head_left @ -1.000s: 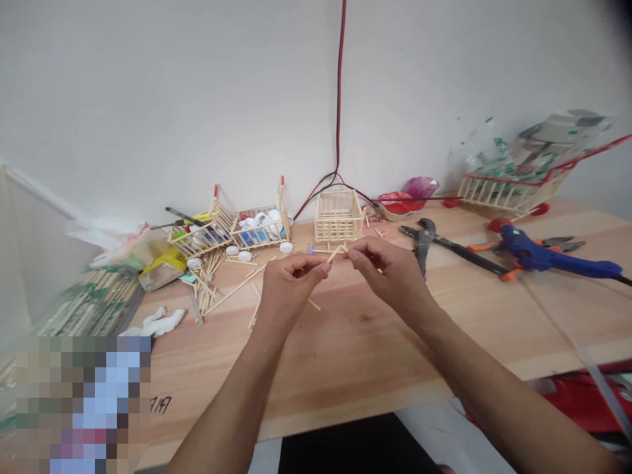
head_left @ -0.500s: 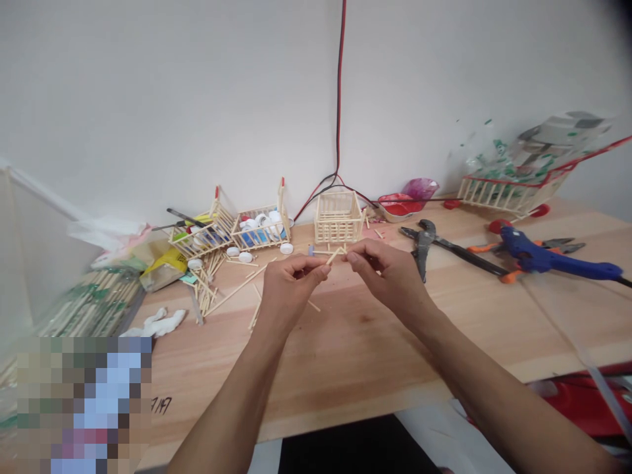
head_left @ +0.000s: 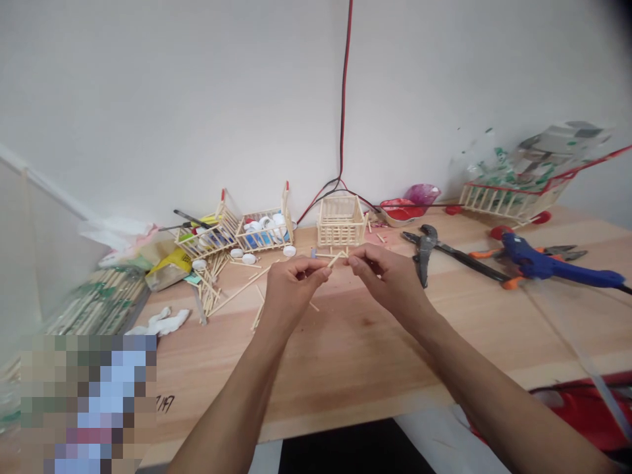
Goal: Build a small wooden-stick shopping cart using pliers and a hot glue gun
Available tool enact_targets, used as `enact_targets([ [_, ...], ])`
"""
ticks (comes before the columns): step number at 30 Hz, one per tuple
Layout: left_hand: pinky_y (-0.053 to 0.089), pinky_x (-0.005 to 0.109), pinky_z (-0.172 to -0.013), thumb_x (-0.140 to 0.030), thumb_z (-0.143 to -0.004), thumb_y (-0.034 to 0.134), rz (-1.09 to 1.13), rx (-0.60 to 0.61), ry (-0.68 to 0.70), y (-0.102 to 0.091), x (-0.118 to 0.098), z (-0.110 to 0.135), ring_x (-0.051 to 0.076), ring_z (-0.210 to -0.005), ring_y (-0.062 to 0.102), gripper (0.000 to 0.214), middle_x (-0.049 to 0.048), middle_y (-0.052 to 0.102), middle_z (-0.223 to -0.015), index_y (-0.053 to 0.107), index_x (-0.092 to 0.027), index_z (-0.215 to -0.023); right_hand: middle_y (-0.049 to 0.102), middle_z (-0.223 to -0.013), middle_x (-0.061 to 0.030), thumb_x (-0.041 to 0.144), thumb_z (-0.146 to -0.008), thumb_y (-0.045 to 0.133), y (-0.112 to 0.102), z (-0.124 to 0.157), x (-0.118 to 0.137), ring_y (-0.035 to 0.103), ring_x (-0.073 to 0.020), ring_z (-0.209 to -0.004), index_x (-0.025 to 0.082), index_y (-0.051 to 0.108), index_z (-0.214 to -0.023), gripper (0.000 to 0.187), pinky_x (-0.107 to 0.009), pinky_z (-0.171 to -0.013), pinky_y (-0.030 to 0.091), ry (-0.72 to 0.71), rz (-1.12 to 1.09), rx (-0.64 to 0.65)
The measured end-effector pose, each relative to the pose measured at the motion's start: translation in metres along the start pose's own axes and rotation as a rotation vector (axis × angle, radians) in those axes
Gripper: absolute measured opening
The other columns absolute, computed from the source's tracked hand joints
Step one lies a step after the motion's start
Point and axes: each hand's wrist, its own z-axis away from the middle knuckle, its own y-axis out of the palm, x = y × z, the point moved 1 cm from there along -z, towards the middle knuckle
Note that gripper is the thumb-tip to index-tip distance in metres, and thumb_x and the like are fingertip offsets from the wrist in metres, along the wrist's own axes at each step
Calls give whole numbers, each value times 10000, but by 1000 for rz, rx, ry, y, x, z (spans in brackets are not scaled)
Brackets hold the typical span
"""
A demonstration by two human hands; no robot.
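Thin wooden sticks (head_left: 338, 259) meet at an angle between my two hands, just above the tabletop. My left hand (head_left: 296, 280) pinches one of them between thumb and fingertips. From the other side, my right hand (head_left: 382, 270) closes its thumb and fingers on the far end of the sticks. How many pieces are held there, and how they join, is too small to tell. Right behind my fingers stands a small basket (head_left: 340, 222) built of wooden sticks. Loose sticks (head_left: 212, 289) lie scattered to the left of my left hand.
Two small stick carts (head_left: 264, 230) with white wheels hold bottle caps and other things. At right lie pliers (head_left: 424, 253) and a blue glue gun (head_left: 557, 263). A red bowl (head_left: 402, 210) and a larger stick cart (head_left: 508, 201) with bottles stand behind. Bundled sticks (head_left: 101, 299) lie left.
The view has shifted slightly, so the table things sit a little further right and lower. Both hands keep their pinch on the wooden sticks, nearly unmoved.
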Motion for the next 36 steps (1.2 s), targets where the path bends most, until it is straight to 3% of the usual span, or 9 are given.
enact_targets([
  [36,408,241,-611,-241,-729,634,-140,-18,97,0,19,-6,149,-651,578,144,33,703,-683,743,-150,-715,636,-749,-29,359,-913,451,18,4,-15,556,-175,-686,187,632,-819,267,-264,-639,400,6,3,41],
])
